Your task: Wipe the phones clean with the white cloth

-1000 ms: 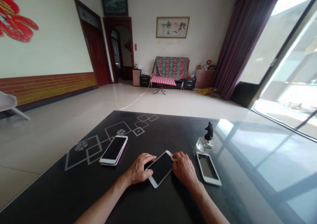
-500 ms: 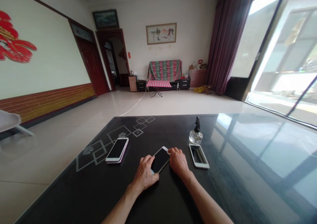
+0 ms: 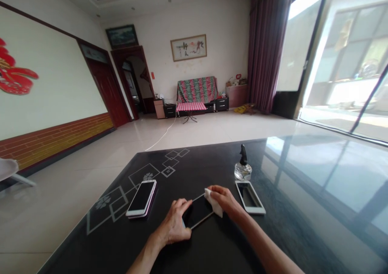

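Note:
A white phone with a dark screen (image 3: 197, 211) lies at the near middle of a black glass table (image 3: 212, 249). My left hand (image 3: 175, 225) rests on its near left end, fingers curled over the edge, holding it down. My right hand (image 3: 223, 199) pinches a small white cloth (image 3: 213, 202) against the phone's far right corner.
A second white phone (image 3: 142, 198) lies to the left, a third (image 3: 250, 197) to the right. A small glass bottle with a black top (image 3: 243, 167) stands just behind the right phone. A wide floor, a covered sofa and a curtained glass door lie beyond the table.
The white cloth now shows in my right hand at the phone's corner. My left hand has stayed on the phone's near end. The camera has tilted up and shifted a little.

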Available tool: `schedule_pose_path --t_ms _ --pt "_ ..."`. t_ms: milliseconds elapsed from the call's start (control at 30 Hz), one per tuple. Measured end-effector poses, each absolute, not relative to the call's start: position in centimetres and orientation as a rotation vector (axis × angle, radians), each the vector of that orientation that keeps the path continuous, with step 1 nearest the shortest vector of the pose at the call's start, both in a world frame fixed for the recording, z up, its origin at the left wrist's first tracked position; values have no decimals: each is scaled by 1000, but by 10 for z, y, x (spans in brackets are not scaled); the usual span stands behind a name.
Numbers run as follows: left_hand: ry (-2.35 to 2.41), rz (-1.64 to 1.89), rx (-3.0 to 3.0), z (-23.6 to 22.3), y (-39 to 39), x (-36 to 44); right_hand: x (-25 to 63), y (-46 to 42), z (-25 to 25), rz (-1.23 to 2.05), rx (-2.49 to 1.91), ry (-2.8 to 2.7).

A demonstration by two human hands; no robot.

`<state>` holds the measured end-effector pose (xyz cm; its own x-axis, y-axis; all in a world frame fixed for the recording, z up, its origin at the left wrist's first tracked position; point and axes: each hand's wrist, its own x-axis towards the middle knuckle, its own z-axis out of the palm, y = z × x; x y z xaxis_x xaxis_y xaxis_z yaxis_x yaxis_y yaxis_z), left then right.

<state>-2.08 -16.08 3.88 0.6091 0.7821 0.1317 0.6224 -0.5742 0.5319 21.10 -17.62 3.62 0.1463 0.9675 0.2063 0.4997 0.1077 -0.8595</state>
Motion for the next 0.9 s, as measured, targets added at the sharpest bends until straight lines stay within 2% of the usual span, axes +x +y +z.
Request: schedule_pose_path --t_ms 367,600,900 --pt "1182 271 2580 46 -140 12 219 -165 16 390 -1348 -1253" --pt "1040 294 2607 51 -133 41 225 -160 7 428 -1370 -1116" --pt "950 441 2454 45 -118 22 223 -164 15 514 -1372 -1074"
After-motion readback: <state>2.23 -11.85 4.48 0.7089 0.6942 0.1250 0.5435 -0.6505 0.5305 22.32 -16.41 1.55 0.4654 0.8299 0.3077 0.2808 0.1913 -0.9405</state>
